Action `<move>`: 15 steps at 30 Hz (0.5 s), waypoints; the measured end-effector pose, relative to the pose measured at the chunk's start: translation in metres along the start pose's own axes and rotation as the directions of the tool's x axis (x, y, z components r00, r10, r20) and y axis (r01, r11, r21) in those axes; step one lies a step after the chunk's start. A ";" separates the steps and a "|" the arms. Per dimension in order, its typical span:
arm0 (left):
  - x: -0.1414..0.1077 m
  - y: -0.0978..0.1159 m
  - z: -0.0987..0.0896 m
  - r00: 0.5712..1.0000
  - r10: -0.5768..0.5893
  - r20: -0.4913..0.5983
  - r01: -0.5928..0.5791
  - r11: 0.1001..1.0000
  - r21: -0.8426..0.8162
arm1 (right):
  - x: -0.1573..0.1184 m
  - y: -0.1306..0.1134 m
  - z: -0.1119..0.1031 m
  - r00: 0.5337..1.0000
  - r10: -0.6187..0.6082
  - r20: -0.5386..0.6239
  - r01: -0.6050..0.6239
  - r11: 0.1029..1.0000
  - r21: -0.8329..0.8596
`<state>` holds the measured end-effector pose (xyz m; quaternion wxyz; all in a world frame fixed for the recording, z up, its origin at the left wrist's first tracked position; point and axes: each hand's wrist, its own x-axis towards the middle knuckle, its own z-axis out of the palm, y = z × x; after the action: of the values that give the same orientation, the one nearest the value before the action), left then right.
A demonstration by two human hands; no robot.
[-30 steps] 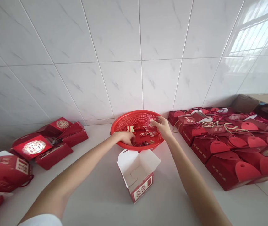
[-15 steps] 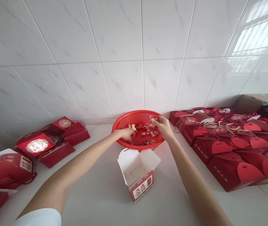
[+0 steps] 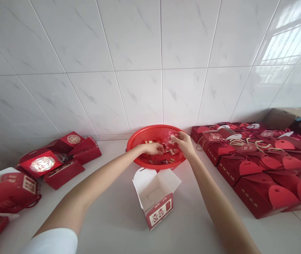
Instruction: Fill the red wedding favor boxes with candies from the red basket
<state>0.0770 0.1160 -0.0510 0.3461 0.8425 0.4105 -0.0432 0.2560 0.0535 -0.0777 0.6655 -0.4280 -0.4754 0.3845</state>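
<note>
A red perforated plastic basket (image 3: 139, 135) stands against the tiled wall with several small wrapped candies (image 3: 174, 151) lying in it. My left hand (image 3: 153, 149) is inside the basket, fingers curled down over the candies; whatever it grips is hidden beneath it. At the basket's right side, my right hand (image 3: 185, 144) pinches a pink-and-red printed candy packet (image 3: 172, 138) between thumb and fingers. Just in front of the basket, an open red-and-white gift box (image 3: 158, 208) stands upright, flaps spread. Its visible white inside holds nothing.
Rows of closed red gift boxes (image 3: 256, 190) with cord handles fill the right side. More red boxes (image 3: 62, 173) lie at the left, and a larger one (image 3: 4, 190) is nearer me. A brown cardboard carton (image 3: 282, 118) sits at the far right.
My left hand has moved right across the basket, from its left side to the middle. My right hand stays almost in place with the packet.
</note>
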 end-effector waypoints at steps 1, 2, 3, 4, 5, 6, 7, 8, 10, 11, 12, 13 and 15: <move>0.003 0.005 0.005 0.999 0.002 0.052 -0.003 1.000 0.012 | 0.000 0.000 0.000 1.000 0.002 0.000 -0.002 1.000 -0.002; 0.005 0.009 0.010 0.995 -0.003 0.100 0.000 0.999 0.032 | -0.001 -0.001 0.000 1.000 0.003 0.000 -0.003 1.000 -0.005; 0.007 0.012 0.014 0.990 -0.011 0.139 0.003 0.999 0.054 | -0.002 -0.001 -0.001 1.000 0.002 -0.001 -0.002 1.000 -0.010; 0.008 0.013 0.018 0.986 -0.021 0.164 0.008 0.997 0.077 | -0.002 -0.001 -0.001 1.000 0.000 -0.003 0.000 1.000 -0.015; 0.009 0.014 0.020 0.984 -0.029 0.174 0.013 0.995 0.095 | -0.002 -0.002 -0.001 1.000 -0.003 -0.004 0.002 1.000 -0.020; 0.009 0.013 0.021 0.985 -0.031 0.168 0.014 0.994 0.105 | -0.003 -0.002 -0.001 1.000 -0.005 -0.006 0.004 1.000 -0.024; 0.008 0.012 0.021 0.988 -0.027 0.152 0.010 0.994 0.109 | -0.003 -0.002 -0.001 1.000 -0.005 -0.006 0.005 1.000 -0.026; 0.008 0.010 0.019 0.992 -0.015 0.127 0.001 0.994 0.109 | -0.002 -0.002 -0.001 1.000 -0.004 -0.006 0.004 1.000 -0.025; 0.006 0.005 0.013 0.999 0.027 0.042 -0.031 0.995 0.099 | -0.001 -0.001 0.000 1.000 0.000 -0.001 0.000 1.000 -0.018; 0.005 0.004 0.009 0.999 0.050 -0.011 -0.049 0.994 0.094 | -0.001 -0.001 0.000 1.000 0.002 0.003 -0.002 1.000 -0.014; 0.004 0.002 0.006 0.996 0.071 -0.061 -0.065 0.994 0.091 | -0.001 -0.001 0.000 1.000 0.001 0.004 -0.001 1.000 -0.011; 0.004 0.002 0.003 0.991 0.088 -0.097 -0.079 0.993 0.088 | 0.000 -0.001 0.000 1.000 0.000 0.005 0.000 1.000 -0.010; 0.004 0.003 0.003 0.990 0.101 -0.094 -0.094 0.992 0.078 | -0.001 -0.001 0.000 1.000 -0.003 0.007 0.003 1.000 -0.013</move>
<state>0.0819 0.1159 -0.0530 0.2961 0.8749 0.3833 -0.0001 0.2557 0.0525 -0.0769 0.6617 -0.4303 -0.4807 0.3821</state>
